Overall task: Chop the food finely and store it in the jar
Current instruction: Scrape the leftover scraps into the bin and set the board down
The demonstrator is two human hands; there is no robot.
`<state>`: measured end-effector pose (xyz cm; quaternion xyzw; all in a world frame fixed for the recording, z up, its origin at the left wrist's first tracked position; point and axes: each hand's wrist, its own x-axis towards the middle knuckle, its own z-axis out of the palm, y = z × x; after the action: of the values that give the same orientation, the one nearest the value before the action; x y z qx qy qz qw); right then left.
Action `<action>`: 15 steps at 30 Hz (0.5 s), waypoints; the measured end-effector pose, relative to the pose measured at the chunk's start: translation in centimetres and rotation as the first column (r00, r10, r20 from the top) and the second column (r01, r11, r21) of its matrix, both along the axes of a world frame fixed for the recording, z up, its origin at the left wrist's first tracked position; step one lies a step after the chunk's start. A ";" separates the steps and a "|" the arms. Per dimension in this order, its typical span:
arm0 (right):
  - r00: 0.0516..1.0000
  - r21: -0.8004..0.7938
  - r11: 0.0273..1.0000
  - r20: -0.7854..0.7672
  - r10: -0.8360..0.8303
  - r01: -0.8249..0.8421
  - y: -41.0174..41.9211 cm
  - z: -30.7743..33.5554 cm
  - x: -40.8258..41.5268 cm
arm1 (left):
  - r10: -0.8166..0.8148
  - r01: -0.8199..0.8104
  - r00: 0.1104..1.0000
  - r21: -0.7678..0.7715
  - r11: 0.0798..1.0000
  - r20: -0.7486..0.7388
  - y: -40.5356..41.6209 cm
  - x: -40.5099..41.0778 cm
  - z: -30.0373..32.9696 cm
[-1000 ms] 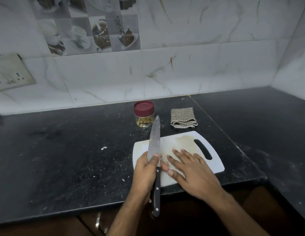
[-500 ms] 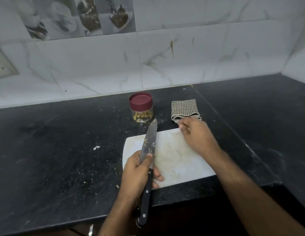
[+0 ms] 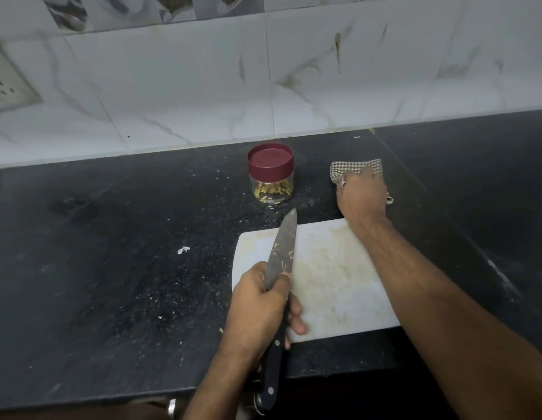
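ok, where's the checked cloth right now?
In the head view the checked cloth lies on the black counter just beyond the cutting board's far right corner, right of the red-lidded jar, with the right hand on it.

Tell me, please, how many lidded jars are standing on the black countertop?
1: a clear jar with a maroon screw lid stands behind the white plastic cutting board, left of the checked cloth. None seems hidden.

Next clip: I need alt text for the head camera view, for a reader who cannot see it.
A left hand grips a food-flecked knife over a stained white cutting board while the right hand grasps a checkered cloth behind the board. A maroon-lidded jar of chopped food stands closed on the crumb-strewn black counter.
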<state>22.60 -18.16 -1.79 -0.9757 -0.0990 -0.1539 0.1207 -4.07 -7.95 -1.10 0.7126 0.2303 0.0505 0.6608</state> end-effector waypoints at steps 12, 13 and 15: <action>0.807 0.248 0.769 0.162 0.567 -0.590 -4.0 3.0 -18.0 | -0.028 0.027 0.999 0.034 0.999 0.031 0.3 0.2 -0.2; 0.793 0.246 0.756 0.111 0.599 -0.606 -4.0 2.3 -19.3 | -0.039 0.037 0.999 0.039 0.999 0.034 0.1 0.1 0.0; 0.782 0.225 0.752 0.093 0.617 -0.620 -3.6 1.1 -20.6 | -0.059 0.056 0.998 0.093 0.994 0.034 -0.2 0.0 0.4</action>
<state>2.04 -21.74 -0.65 -0.8646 -0.3969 -0.1229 0.2825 -4.10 -8.19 -0.72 0.7475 0.1950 0.0548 0.6326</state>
